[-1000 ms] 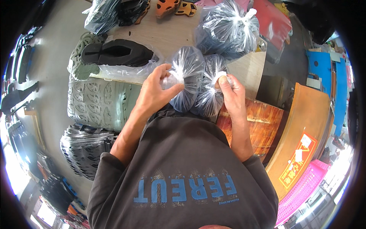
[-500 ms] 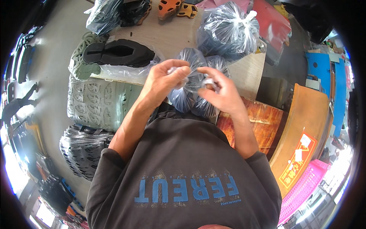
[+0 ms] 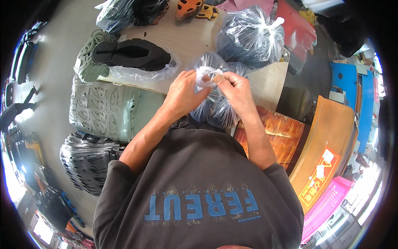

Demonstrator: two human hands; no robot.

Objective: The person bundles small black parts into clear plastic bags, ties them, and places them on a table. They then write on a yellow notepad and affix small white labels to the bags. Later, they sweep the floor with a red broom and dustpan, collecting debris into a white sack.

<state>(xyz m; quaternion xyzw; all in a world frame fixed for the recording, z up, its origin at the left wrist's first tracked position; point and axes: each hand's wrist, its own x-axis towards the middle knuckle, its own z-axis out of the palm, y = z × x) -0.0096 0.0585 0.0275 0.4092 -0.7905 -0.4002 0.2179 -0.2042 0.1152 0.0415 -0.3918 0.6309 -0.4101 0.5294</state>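
Note:
Close to my body at the table's front edge sits a clear plastic bag (image 3: 212,61) with dark contents. Its twisted neck is bent into a whitish loop (image 3: 199,74) between my hands. My left hand (image 3: 182,93) is closed round the left side of that loop, fingers partly hidden from above. On the other side my right hand (image 3: 236,91) pinches the plastic between thumb and curled fingers. Touching the bag on the right is a second filled bag (image 3: 226,114), partly behind my right hand.
A large tied bag (image 3: 251,37) stands at the far right of the table (image 3: 182,37). On the left, a black cut piece (image 3: 130,54) lies on clear plastic beside green pieces (image 3: 89,62). Stacked green sheets (image 3: 99,108) stand below. To the right are a brown-patterned box (image 3: 269,130) and a pink basket (image 3: 327,203).
My hands were apart, each gripping an end of the bunched plastic. Now they have come together, and the plastic forms a loop between them. The view has shifted slightly.

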